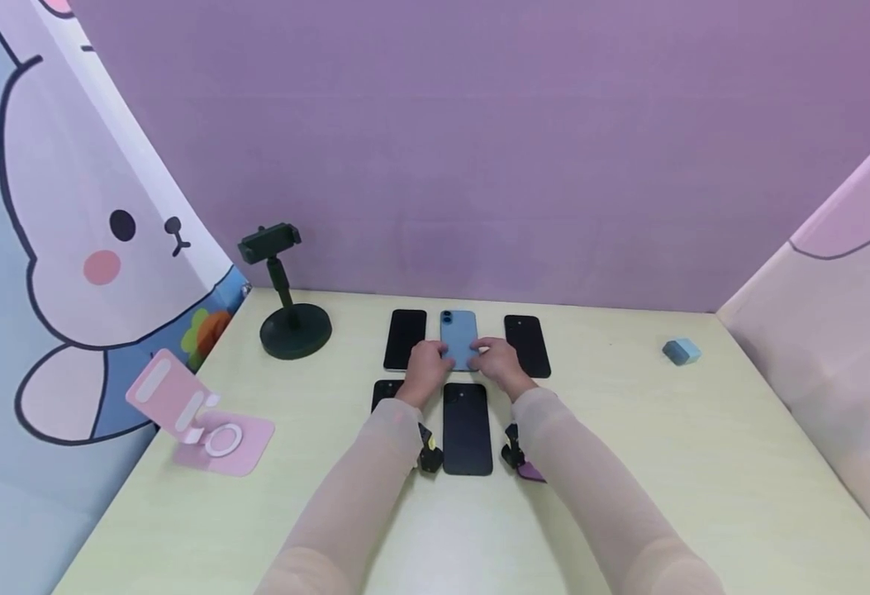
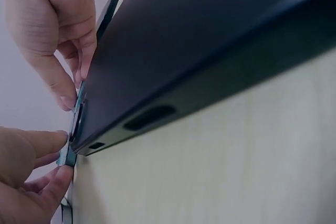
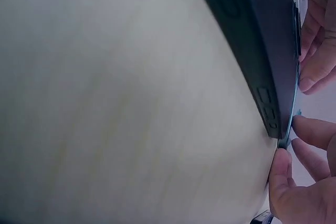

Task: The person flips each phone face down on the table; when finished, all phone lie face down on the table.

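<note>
A light blue smartphone (image 1: 458, 335) lies camera side up in the back row. My left hand (image 1: 427, 368) pinches its left edge near the lower corner, and my right hand (image 1: 500, 364) pinches the right edge opposite. In the left wrist view the left thumb and fingers (image 2: 55, 184) are at the blue edge, partly behind a dark phone (image 2: 173, 40). The right wrist view has the right fingers (image 3: 310, 129) on the other edge. Directly in front of the blue phone lies that dark smartphone (image 1: 468, 430), between my forearms.
Black phones flank the blue one at left (image 1: 406, 335) and right (image 1: 527, 345). My arms partly cover another black phone (image 1: 386, 390) and a purple one (image 1: 531, 472). A black phone stand (image 1: 295, 330), a pink folding stand (image 1: 244, 442) and a small blue block (image 1: 682, 351) stand farther out.
</note>
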`<state>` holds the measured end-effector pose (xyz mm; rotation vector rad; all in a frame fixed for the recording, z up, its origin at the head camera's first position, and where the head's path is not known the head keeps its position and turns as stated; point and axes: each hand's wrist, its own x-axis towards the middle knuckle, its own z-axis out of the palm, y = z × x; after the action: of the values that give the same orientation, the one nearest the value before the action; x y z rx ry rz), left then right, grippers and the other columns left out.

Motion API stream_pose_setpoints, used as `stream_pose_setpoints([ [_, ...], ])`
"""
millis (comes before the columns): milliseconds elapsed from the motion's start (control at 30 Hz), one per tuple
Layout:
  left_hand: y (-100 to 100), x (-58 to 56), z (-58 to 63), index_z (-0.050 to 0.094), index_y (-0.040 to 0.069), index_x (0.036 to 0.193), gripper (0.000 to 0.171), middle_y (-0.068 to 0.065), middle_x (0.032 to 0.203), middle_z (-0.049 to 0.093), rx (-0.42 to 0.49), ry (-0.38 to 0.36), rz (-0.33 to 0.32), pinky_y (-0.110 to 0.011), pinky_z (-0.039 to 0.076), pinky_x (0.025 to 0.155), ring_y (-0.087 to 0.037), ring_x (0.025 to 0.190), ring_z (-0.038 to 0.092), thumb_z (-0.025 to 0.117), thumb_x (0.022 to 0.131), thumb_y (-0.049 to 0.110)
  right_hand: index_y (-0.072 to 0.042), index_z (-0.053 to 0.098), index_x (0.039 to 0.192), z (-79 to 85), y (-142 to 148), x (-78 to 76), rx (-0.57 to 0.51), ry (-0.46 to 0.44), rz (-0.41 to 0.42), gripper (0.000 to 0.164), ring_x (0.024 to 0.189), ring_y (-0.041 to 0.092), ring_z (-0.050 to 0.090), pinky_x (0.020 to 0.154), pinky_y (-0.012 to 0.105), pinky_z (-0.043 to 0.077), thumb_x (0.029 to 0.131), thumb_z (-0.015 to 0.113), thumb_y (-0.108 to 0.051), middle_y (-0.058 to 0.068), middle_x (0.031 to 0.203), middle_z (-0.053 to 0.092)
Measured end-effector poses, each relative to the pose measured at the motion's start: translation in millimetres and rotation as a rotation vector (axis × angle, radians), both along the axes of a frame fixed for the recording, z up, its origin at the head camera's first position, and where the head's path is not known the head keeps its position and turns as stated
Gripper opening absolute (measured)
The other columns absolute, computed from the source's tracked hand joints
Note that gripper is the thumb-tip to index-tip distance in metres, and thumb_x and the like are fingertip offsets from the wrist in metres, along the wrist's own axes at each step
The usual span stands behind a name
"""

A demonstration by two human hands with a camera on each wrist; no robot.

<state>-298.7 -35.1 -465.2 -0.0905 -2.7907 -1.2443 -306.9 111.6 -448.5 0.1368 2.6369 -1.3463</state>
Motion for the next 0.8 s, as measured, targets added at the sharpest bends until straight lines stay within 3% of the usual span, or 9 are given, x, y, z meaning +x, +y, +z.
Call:
stream_pose_setpoints([
  [133, -1, 1.3, 2.5, 0.068, -0.004, 0.117, 0.029, -0.019, 0.119, 0.064, -0.034, -0.029, -0.011, -0.040, 0.048, 0.093, -0.030, 0.115, 0.057, 0.068, 0.090, 0.007, -0.004, 0.065, 0.124, 3.3, -1, 0.0, 0.057, 0.010, 0.027, 0.037, 0.090, 0.025, 0.060, 0.074, 0.035, 0.049, 0.088, 0.069, -0.007, 0.015, 0.107, 0.066],
  [300, -11, 2.9, 8.1, 0.066, -0.003, 0.121, 0.032, -0.018, 0.116, 0.064, -0.010, -0.033, -0.036, -0.040, 0.051, 0.086, -0.028, 0.108, 0.060, 0.067, 0.091, 0.010, -0.003, 0.066, 0.123, 12.0, -10, 2.0, 0.136, 0.094, 0.074, 0.033, 0.096, 0.027, 0.061, 0.073, 0.035, 0.051, 0.090, 0.064, -0.007, 0.016, 0.115, 0.065],
  [500, -44, 1.7, 15.2, 0.066, -0.003, 0.120, 0.031, -0.018, 0.107, 0.064, 0.025, 0.058, -0.012, -0.041, 0.051, 0.083, -0.029, 0.097, 0.061, 0.068, 0.091, 0.007, -0.002, 0.063, 0.126, 21.1, -41, 8.7, 0.102, 0.139, 0.162, 0.034, 0.103, 0.030, 0.059, 0.080, 0.039, 0.051, 0.094, 0.064, -0.010, 0.018, 0.118, 0.061],
  [700, -81, 4.8, 10.5, 0.063, -0.003, 0.122, 0.034, -0.021, 0.109, 0.061, 0.024, 0.037, 0.071, -0.044, 0.048, 0.087, -0.032, 0.100, 0.059, 0.069, 0.091, 0.008, -0.004, 0.061, 0.129, 20.9, -68, 15.8, 0.064, 0.127, 0.213, 0.037, 0.103, 0.031, 0.060, 0.077, 0.039, 0.052, 0.094, 0.066, -0.012, 0.019, 0.120, 0.061],
  [800, -94, 6.1, 6.3, 0.062, -0.003, 0.124, 0.036, -0.022, 0.109, 0.061, 0.008, 0.019, 0.083, -0.045, 0.048, 0.086, -0.033, 0.100, 0.059, 0.069, 0.090, 0.010, -0.006, 0.061, 0.131, 19.1, -74, 16.3, 0.051, 0.106, 0.208, 0.038, 0.100, 0.030, 0.061, 0.076, 0.039, 0.053, 0.094, 0.066, -0.013, 0.018, 0.119, 0.061],
])
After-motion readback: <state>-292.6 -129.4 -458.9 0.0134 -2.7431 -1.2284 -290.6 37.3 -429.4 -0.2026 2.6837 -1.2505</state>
